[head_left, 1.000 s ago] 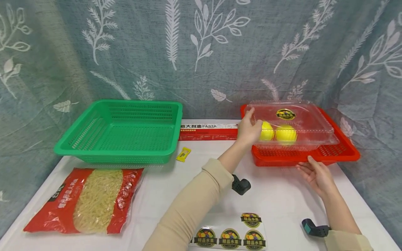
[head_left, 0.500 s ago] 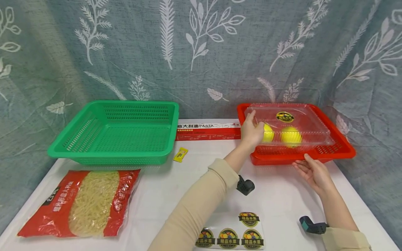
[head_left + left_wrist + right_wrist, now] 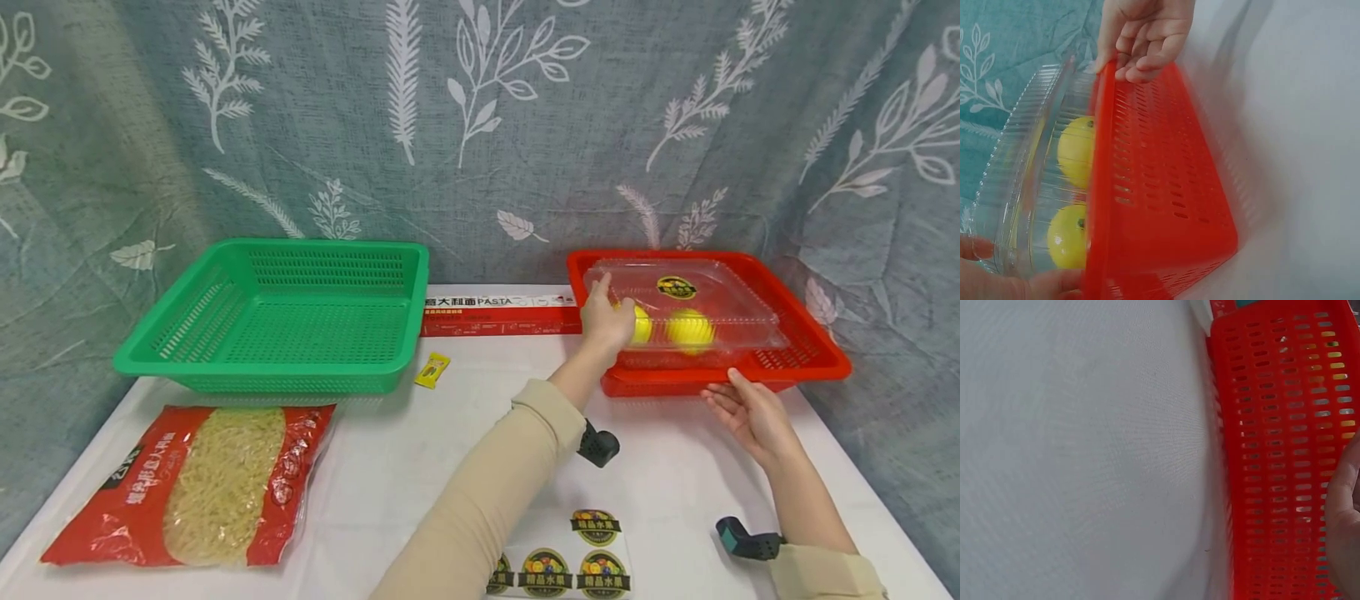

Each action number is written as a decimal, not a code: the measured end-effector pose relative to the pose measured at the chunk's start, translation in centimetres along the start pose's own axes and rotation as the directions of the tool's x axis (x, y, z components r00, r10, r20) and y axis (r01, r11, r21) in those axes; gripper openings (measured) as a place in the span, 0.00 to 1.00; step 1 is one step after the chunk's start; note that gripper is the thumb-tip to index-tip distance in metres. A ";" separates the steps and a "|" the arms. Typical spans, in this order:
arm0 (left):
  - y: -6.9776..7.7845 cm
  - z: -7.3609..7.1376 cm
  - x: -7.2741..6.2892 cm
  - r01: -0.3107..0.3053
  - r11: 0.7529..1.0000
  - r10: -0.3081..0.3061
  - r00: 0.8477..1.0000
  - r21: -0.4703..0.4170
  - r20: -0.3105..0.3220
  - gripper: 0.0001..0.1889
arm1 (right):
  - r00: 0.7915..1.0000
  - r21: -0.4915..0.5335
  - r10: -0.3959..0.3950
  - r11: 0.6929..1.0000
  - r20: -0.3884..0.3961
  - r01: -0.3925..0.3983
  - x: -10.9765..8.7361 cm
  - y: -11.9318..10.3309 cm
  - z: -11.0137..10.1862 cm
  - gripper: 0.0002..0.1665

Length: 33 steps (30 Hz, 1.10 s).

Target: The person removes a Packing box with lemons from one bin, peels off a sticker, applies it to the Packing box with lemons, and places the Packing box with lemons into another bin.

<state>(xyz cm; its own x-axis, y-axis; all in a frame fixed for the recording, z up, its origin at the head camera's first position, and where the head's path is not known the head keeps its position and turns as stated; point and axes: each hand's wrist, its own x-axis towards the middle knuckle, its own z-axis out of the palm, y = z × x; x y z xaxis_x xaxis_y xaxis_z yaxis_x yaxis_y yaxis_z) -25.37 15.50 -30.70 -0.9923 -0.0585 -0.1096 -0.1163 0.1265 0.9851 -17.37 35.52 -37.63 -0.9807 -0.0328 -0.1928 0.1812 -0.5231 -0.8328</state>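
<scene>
A clear plastic fruit box (image 3: 723,300) with a round black sticker (image 3: 677,287) on its lid sits down in the red basket (image 3: 817,362). Inside the box are yellow fruits (image 3: 690,328), two of them plain in the left wrist view. My left hand (image 3: 609,321) holds the box by its left end, thumb and fingers spread around the corner. At the basket's front rim is my right hand (image 3: 753,417), thumb over the rim and loosely curled fingers below it on the outer wall. The right wrist view catches only part of that hand (image 3: 1344,519) beside the slotted wall.
A green basket (image 3: 270,379) stands at the back left, with a red bag of pasta (image 3: 225,483) before it. Between the baskets lie a red and white pasta box (image 3: 498,317) and a small yellow packet (image 3: 432,370). A sticker sheet (image 3: 558,546) lies at the front.
The fruit box has come down lower into the red basket, its lid levelling out, with my left hand following it. My right hand stays at the basket rim. The head view shifted slightly.
</scene>
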 end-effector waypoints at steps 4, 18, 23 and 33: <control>-0.3 0.6 0.1 -0.009 0.999 0.009 1.000 0.032 -0.021 0.27 | 1.000 0.017 -0.003 1.000 0.016 0.003 0.0 0.1 0.0 0.10; -0.8 1.7 0.2 -0.038 0.993 0.041 0.999 0.111 -0.023 0.26 | 0.999 0.034 -0.005 0.999 0.044 0.004 0.2 -0.1 -0.1 0.13; -0.9 1.5 0.1 -0.049 0.986 0.046 0.999 0.156 0.022 0.28 | 0.999 0.034 0.004 0.999 0.046 -0.006 0.2 -0.3 0.0 0.13; -1.1 1.3 0.1 -0.058 0.955 -0.003 0.978 0.290 0.207 0.43 | 0.998 0.033 0.059 0.998 0.006 -0.059 0.2 -0.8 0.1 0.11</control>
<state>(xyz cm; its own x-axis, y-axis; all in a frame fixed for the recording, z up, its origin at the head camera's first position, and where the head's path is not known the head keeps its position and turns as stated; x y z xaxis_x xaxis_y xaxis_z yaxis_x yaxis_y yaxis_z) -25.39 16.60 -31.98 -0.9795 0.1471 -0.1378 -0.0660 0.4117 0.9089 -17.77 35.82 -36.94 -0.9689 -0.0689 -0.2379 0.2360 -0.5483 -0.8023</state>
